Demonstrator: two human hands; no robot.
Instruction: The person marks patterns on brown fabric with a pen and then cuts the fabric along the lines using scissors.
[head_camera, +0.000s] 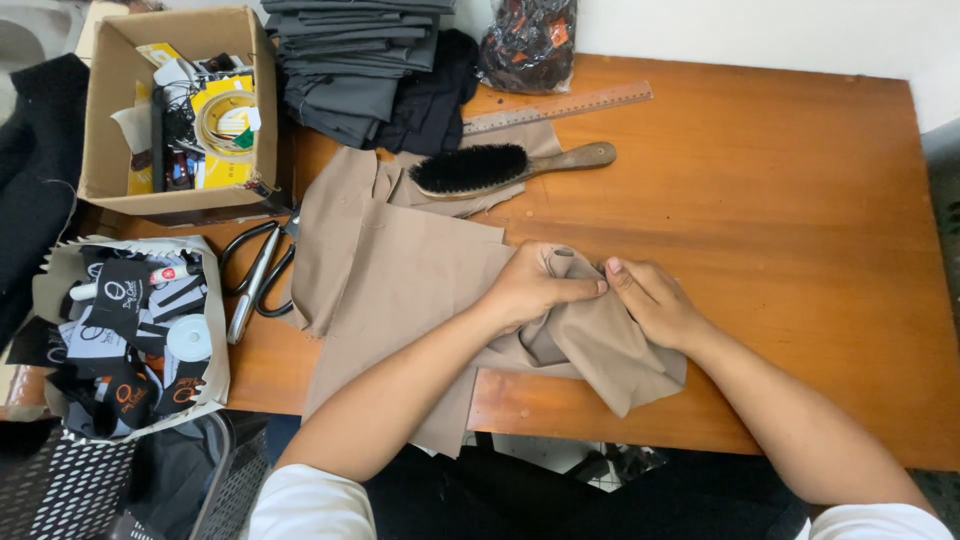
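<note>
A piece of tan fabric (390, 270) lies spread over the front of the wooden table (780, 230), part of it hanging over the near edge. My left hand (535, 285) and my right hand (655, 300) meet at a bunched corner of this cloth, both pinching it with thumbs and fingertips pressed close together. The cloth is gathered into folds under and between the two hands.
A wooden-handled brush (500, 167) with black bristles rests on the cloth's far edge, a wooden ruler (560, 108) behind it. Large scissors (255, 275) lie at the left. A cardboard box (175, 110), a stack of dark folded fabric (355, 60) and a bag of printed labels (135, 335) stand at left.
</note>
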